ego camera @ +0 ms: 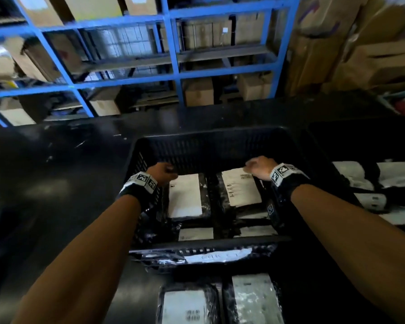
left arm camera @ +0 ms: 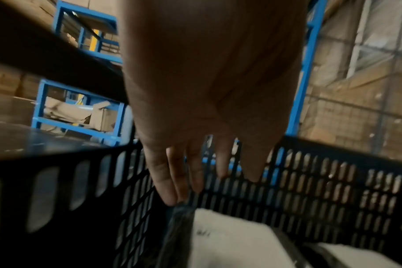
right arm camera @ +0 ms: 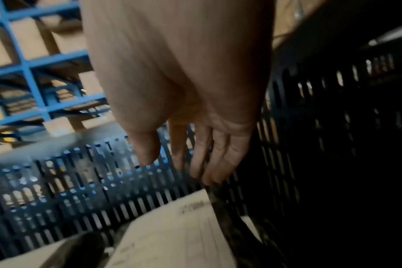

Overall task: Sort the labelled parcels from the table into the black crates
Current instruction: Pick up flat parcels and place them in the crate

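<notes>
A black slotted crate (ego camera: 211, 141) stands in the middle of the black table. Two black-wrapped parcels with white labels lie side by side inside it: the left parcel (ego camera: 185, 195) and the right parcel (ego camera: 241, 187). My left hand (ego camera: 165, 173) hangs over the far end of the left parcel (left arm camera: 218, 239). In the left wrist view its straight fingertips (left arm camera: 172, 197) touch the wrap's far corner. My right hand (ego camera: 256, 168) is over the far end of the right parcel (right arm camera: 172, 232), and its straight fingertips (right arm camera: 209, 179) touch that corner. Neither hand grips anything.
Two more labelled parcels (ego camera: 185, 307) (ego camera: 255, 300) lie on the table in front of the crate, whose front bears a white label (ego camera: 218, 254). A second black crate (ego camera: 325, 141) with several parcels stands to the right. Blue shelving (ego camera: 173, 54) with cardboard boxes rises behind the table.
</notes>
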